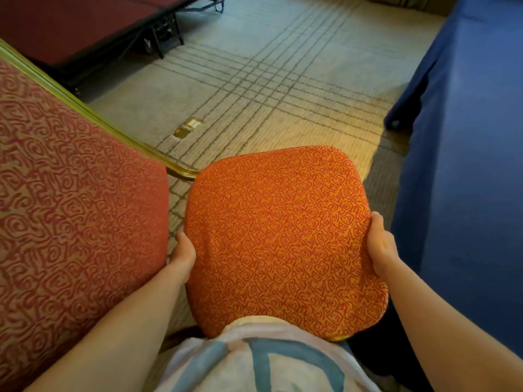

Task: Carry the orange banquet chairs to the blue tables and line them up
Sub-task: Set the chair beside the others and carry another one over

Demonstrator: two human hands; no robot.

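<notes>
A person holds an orange banquet chair (pixel 283 236) by its seat in the aisle between a second chair (pixel 70 193) and a blue-draped counter (pixel 467 165). The left grip (pixel 182 256) clasps the seat's left edge and the right grip (pixel 380 244) clasps the right edge. Each thumb lies on the patterned fabric while the fingers wrap out of sight beneath.

The padded seat faces up. Its near edge is pressed against the person's white shirt (pixel 254 357), and its far, rounded edge points straight ahead over the carpet (pixel 254 80). Its length runs away from the body, roughly parallel to the counter's draped side just to the right. The chair's legs and back are hidden.

The second chair, in the same swirl fabric with a gold frame (pixel 85 108), stands just to the left, its frame tip close to the carried seat's far left corner. Large blue lettering on the shirt is cut off and cannot be read.

Brass floor plates (pixel 188 128) sit in the grid-lined carpet ahead. A dark red stage platform (pixel 70 21) stands beyond them.
</notes>
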